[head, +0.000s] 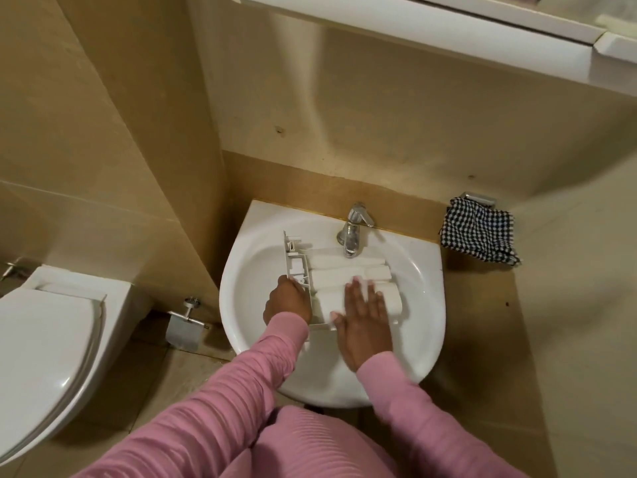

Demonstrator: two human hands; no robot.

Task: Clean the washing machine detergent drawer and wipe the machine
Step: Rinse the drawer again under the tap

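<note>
The white plastic detergent drawer [339, 270] lies in the white sink [255, 267], its front panel turned to the left and its underside up. My left hand [287, 300] grips the drawer's front panel near the lower end. My right hand [363, 315] lies flat, fingers spread, on the drawer's ribbed body. The chrome tap [353, 229] stands just behind the drawer, and no water stream is visible. Both arms wear pink sleeves.
A black-and-white checked cloth [479, 229] hangs on a holder right of the sink. A white toilet [48, 343] with its lid down stands at the left, with a toilet paper holder [184, 322] between. A white cabinet [448, 32] overhangs above.
</note>
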